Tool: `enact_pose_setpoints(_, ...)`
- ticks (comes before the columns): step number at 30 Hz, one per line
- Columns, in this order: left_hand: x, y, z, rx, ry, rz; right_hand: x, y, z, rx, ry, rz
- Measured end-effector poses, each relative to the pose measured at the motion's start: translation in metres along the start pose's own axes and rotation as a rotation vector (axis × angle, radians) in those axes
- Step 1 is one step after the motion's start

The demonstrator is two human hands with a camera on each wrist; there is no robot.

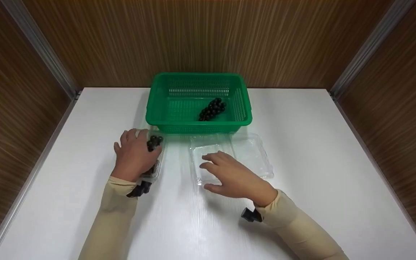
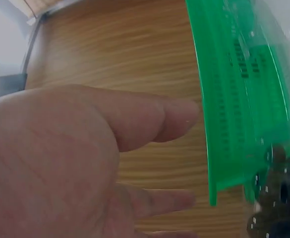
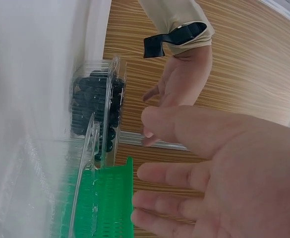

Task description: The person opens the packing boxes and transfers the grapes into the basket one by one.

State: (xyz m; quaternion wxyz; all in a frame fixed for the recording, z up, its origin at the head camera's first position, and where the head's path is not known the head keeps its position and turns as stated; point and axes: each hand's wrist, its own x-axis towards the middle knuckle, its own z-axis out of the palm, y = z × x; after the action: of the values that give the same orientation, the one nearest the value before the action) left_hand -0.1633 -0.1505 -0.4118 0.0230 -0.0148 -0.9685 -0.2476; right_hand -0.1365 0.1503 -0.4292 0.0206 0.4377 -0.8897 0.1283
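My left hand (image 1: pixel 132 159) hovers over a clear plastic box (image 1: pixel 159 166) at the left, which holds dark grapes (image 1: pixel 154 141). In the left wrist view the thumb and fingers of that hand (image 2: pixel 50 153) are extended, and the grapes (image 2: pixel 278 203) show at the lower right. The right wrist view shows the left hand (image 3: pixel 189 79) apart from the filled box (image 3: pixel 116 94). Fingers spread, my right hand (image 1: pixel 235 177) is above a second clear plastic box (image 1: pixel 251 155) that lies opened out flat. Nothing is held in it.
A green plastic basket (image 1: pixel 199 128) stands at the back, behind both boxes, with a bunch of dark grapes (image 1: pixel 212 109) inside. Wood-grain panels (image 1: pixel 208 39) wall the white table (image 1: pixel 179 220) at the back and sides.
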Motion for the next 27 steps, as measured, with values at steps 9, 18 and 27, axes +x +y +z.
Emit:
enact_pose_setpoints(9, 0.005, -0.015, -0.003, 0.063, -0.167, -0.145, 0.003, 0.0, 0.009, -0.041, -0.05, -0.135)
enact_pose_setpoints(18, 0.006, -0.016, -0.003, 0.052, -0.174, -0.118, 0.002, 0.006, 0.003, -0.047, 0.008, -0.135)
enact_pose_setpoints(27, -0.005, -0.001, 0.001, 0.054, -0.221, -0.013, -0.001, 0.012, -0.007, -0.031, 0.042, -0.086)
